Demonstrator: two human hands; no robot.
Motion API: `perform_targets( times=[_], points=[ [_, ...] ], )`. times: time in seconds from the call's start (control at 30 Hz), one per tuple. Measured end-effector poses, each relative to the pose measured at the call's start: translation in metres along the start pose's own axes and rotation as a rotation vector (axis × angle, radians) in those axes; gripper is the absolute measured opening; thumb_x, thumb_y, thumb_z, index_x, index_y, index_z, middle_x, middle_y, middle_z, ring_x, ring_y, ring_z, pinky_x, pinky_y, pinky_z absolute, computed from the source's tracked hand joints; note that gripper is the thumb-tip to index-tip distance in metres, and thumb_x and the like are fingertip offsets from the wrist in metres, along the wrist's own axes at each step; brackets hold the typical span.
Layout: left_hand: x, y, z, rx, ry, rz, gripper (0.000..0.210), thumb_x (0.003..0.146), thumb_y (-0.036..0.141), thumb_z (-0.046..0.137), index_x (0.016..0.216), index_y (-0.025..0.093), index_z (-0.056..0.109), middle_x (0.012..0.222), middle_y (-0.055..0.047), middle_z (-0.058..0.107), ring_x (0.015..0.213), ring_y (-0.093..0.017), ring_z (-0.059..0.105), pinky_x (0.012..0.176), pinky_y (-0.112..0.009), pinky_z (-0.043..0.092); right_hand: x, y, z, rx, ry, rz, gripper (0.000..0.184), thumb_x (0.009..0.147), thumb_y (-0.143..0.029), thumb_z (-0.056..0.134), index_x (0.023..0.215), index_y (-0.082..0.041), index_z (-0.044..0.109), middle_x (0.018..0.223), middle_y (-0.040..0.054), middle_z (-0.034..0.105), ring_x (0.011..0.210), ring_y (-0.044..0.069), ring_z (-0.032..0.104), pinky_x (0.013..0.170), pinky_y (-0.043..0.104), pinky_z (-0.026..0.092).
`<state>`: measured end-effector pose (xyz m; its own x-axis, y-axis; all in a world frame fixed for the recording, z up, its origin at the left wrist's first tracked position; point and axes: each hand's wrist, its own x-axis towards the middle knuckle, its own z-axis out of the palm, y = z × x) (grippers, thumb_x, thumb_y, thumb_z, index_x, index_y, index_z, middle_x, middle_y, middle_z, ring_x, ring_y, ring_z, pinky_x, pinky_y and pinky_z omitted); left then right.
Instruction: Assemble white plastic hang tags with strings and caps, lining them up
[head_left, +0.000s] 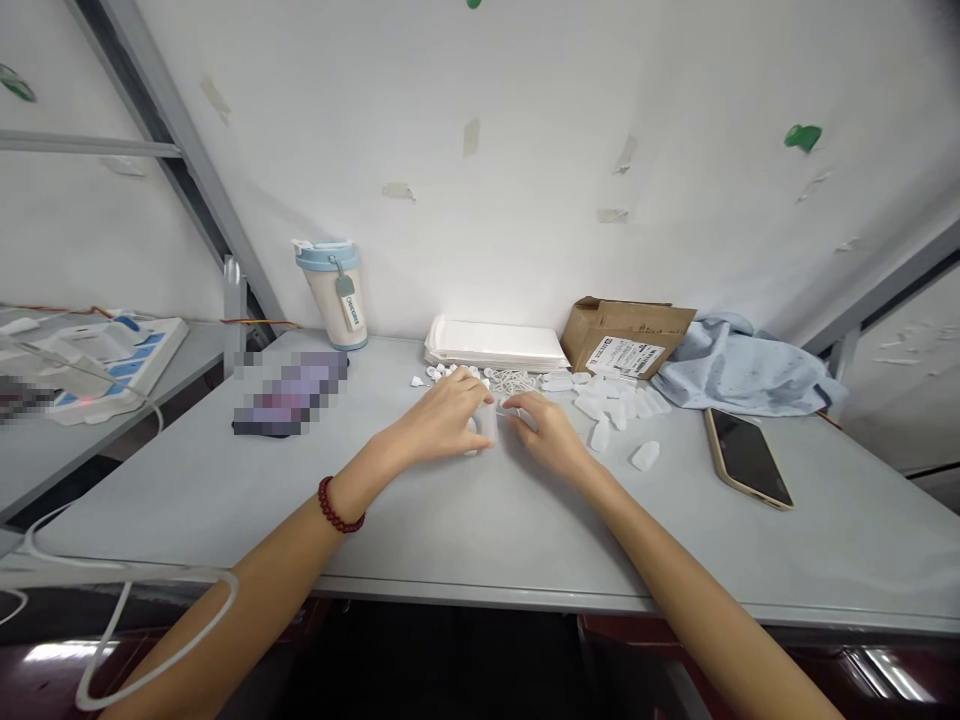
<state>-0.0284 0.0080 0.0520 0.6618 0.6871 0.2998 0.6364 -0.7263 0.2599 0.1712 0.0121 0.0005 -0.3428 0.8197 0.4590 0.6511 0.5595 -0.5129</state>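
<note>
My left hand [444, 418], with a dark red bead bracelet on its wrist, grips a small translucent white plastic piece [487, 424] between thumb and fingers. Just right of it, my right hand [553, 436] has its thumb and index finger curled close together; what they pinch is too small to make out. Behind my hands lie small white parts [450, 373] and a heap of thin whitish strings or loops [516, 381]. To the right of my right hand are several translucent white flat pieces [616, 402], and one loose piece [646, 456] lies apart from them.
Along the wall stand a tumbler [339, 300] with a blue lid, a stack of white sheets or packets [495, 345], an opened cardboard box [626, 335] and a crumpled blue cloth [750, 370]. A phone [750, 458] lies right, a blurred purple item [296, 392] left.
</note>
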Motion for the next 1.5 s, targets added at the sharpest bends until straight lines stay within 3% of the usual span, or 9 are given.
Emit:
perform_targets(
  times=[0.23, 0.6, 0.77, 1.0, 1.17, 1.5],
  points=[
    [-0.002, 0.002, 0.005, 0.036, -0.113, -0.021, 0.033, 0.074, 0.033, 0.065, 0.100, 0.013, 0.059, 0.096, -0.009, 0.061, 0.102, -0.027, 0.047, 0.084, -0.037, 0.042, -0.001, 0.006, 0.005, -0.193, -0.080, 0.023, 0.015, 0.078, -0.006, 0.055, 0.088, -0.016, 0.060, 0.091, 0.0095, 0.065, 0.089, 0.023, 0.055, 0.078, 0.036, 0.044],
    [-0.002, 0.005, 0.010, 0.051, -0.163, -0.048, 0.035, 0.075, 0.032, 0.063, 0.103, 0.012, 0.058, 0.099, -0.011, 0.059, 0.104, -0.028, 0.045, 0.086, -0.037, 0.041, 0.002, 0.015, 0.011, -0.321, -0.106, 0.103, 0.024, 0.079, 0.001, 0.041, 0.089, -0.014, 0.056, 0.091, 0.0139, 0.062, 0.087, 0.023, 0.054, 0.074, 0.033, 0.043],
    [-0.002, 0.005, 0.009, 0.051, -0.190, -0.068, 0.035, 0.076, 0.029, 0.061, 0.105, 0.011, 0.058, 0.100, -0.011, 0.059, 0.105, -0.028, 0.044, 0.087, -0.036, 0.041, 0.001, 0.017, 0.006, -0.279, -0.049, 0.127, 0.026, 0.078, -0.001, 0.039, 0.096, -0.014, 0.053, 0.090, 0.0128, 0.060, 0.087, 0.024, 0.052, 0.074, 0.034, 0.043],
    [-0.003, 0.003, 0.009, 0.021, -0.208, -0.078, 0.036, 0.077, 0.029, 0.057, 0.108, 0.012, 0.055, 0.103, -0.011, 0.058, 0.107, -0.028, 0.043, 0.087, -0.036, 0.041, 0.003, 0.016, 0.000, -0.208, 0.109, 0.054, 0.019, 0.081, -0.009, 0.037, 0.090, -0.018, 0.051, 0.087, 0.0109, 0.058, 0.084, 0.024, 0.051, 0.073, 0.036, 0.042],
    [-0.004, 0.000, 0.006, -0.046, -0.199, -0.089, 0.042, 0.075, 0.033, 0.059, 0.112, 0.014, 0.053, 0.108, -0.011, 0.058, 0.109, -0.028, 0.045, 0.087, -0.037, 0.041, 0.002, 0.010, 0.001, -0.210, 0.110, -0.030, 0.017, 0.084, -0.010, 0.036, 0.089, -0.019, 0.050, 0.084, 0.0090, 0.056, 0.079, 0.022, 0.050, 0.070, 0.034, 0.041],
    [-0.004, -0.002, 0.009, -0.095, -0.212, -0.090, 0.050, 0.075, 0.037, 0.062, 0.117, 0.014, 0.051, 0.112, -0.012, 0.057, 0.112, -0.028, 0.045, 0.087, -0.037, 0.042, 0.001, 0.002, 0.000, -0.181, 0.074, -0.035, 0.017, 0.086, -0.011, 0.034, 0.089, -0.019, 0.048, 0.085, 0.0076, 0.053, 0.073, 0.019, 0.051, 0.065, 0.030, 0.041]
  ],
)
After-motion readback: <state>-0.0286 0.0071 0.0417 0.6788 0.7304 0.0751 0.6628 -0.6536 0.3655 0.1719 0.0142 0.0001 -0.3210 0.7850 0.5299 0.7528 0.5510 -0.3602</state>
